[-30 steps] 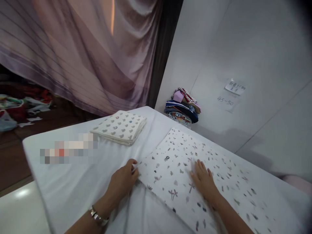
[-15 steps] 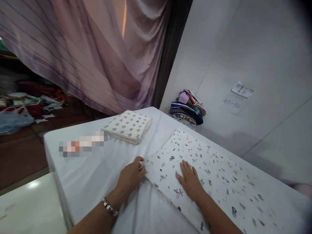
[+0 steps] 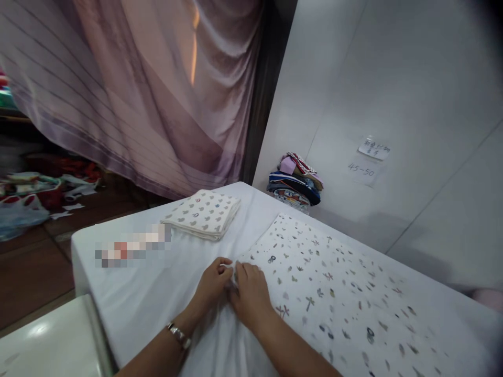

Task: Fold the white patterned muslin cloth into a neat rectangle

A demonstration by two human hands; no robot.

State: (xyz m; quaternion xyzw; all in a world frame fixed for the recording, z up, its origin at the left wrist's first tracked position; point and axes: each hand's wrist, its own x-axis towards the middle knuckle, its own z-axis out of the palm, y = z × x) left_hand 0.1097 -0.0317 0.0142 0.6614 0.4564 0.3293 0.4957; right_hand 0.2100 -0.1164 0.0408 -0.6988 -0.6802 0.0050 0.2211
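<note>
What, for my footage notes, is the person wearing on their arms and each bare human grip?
The left grip and right grip show no gloves. A shiny, silver-coloured, metal-looking band circles the left wrist; the right wrist shows nothing worn. No sleeves are visible.

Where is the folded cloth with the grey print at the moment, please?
In the head view, the folded cloth lies left of centre on the white covering, close to its far edge and beyond the left hand.
</note>
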